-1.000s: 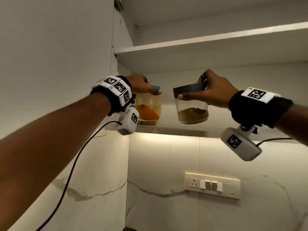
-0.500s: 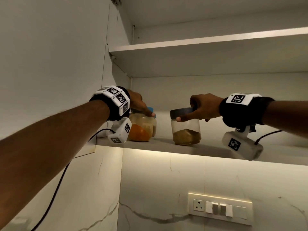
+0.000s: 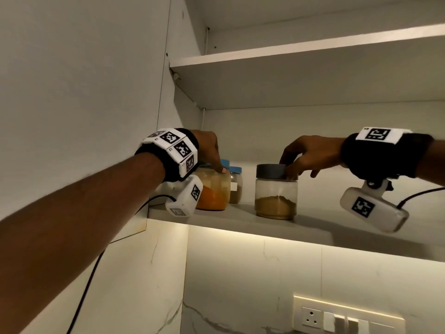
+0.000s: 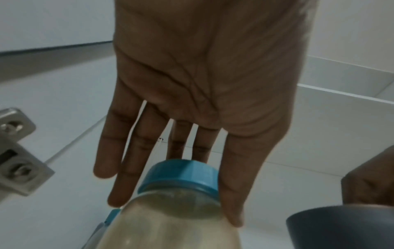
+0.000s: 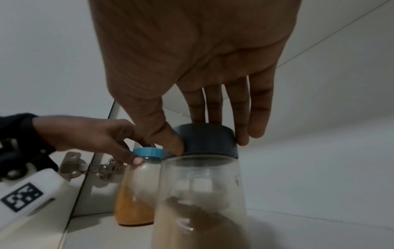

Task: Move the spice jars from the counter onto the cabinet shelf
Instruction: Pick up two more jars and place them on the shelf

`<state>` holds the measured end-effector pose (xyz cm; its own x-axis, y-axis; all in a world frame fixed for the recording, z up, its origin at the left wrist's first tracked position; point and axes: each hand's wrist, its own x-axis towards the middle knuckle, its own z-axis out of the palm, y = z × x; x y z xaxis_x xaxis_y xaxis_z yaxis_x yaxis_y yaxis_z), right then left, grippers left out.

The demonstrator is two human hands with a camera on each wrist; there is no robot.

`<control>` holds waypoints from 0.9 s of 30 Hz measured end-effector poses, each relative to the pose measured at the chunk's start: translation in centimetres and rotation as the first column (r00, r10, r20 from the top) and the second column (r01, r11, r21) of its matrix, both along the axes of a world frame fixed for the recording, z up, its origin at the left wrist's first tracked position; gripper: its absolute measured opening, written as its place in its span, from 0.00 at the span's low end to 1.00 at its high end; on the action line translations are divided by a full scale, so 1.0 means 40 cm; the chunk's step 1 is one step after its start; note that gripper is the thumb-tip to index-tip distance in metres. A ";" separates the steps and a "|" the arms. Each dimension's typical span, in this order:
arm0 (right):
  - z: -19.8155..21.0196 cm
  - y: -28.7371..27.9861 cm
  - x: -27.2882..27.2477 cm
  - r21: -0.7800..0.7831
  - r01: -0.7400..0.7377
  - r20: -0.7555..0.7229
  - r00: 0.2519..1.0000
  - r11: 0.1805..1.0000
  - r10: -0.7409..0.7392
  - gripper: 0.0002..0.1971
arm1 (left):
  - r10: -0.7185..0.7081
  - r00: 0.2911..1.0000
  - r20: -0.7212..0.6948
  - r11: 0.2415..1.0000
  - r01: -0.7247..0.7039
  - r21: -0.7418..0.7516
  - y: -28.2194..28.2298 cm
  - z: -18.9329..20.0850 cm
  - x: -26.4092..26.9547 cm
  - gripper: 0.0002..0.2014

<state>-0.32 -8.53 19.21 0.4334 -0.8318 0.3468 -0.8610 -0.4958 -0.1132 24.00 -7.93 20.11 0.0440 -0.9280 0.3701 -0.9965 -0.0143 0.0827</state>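
Spice jars, two in hand, both standing on the lower cabinet shelf (image 3: 240, 220). My left hand (image 3: 208, 148) is over the blue-lidded jar of orange powder (image 3: 213, 189), thumb tip on its shoulder, fingers straight down past the blue lid (image 4: 181, 173); hard to say if they're gripping or just touching, wrist view is blurry. My right hand (image 3: 310, 153) pinches the dark grey lid (image 3: 271, 171) of the clear jar of brown powder (image 3: 275, 196), thumb on the front of the rim, fingers behind it. A second small blue-lidded jar (image 3: 235, 185) sits just behind the orange one, near the back wall.

Handling: both jars look rigid and smooth, glass or hard plastic, can't tell which, so treat as breakable and slippery. Each under half full, so probably light, with weight low. Best hold is the lid rim or neck; lid-only carry risks the lid unscrewing. Placement looks done for these two; the hands can let go.

Also there: upper shelf (image 3: 301, 51), cabinet hinge (image 5: 91, 168), wall switch plate (image 3: 346, 320).
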 end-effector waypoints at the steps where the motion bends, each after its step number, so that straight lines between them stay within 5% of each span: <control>1: 0.002 -0.013 0.009 -0.006 -0.003 -0.002 1.000 1.000 0.003 0.16 | 0.002 1.000 -0.018 1.000 -0.002 0.009 -0.006 0.006 0.002 0.29; 7: 0.002 -0.124 0.072 -0.101 0.019 -0.082 0.996 0.995 -0.027 0.15 | 0.042 0.997 -0.071 0.999 -0.041 0.013 -0.066 0.015 0.037 0.26; 13: -0.005 -0.251 0.100 -0.174 0.051 -0.158 0.984 0.983 -0.079 0.14 | 0.168 0.985 0.045 0.984 -0.165 -0.060 -0.161 -0.005 0.083 0.31; 27: -0.012 -0.375 0.111 -0.193 0.026 -0.113 0.992 0.981 -0.049 0.13 | 0.232 0.972 0.034 0.972 -0.230 -0.054 -0.224 -0.007 0.148 0.30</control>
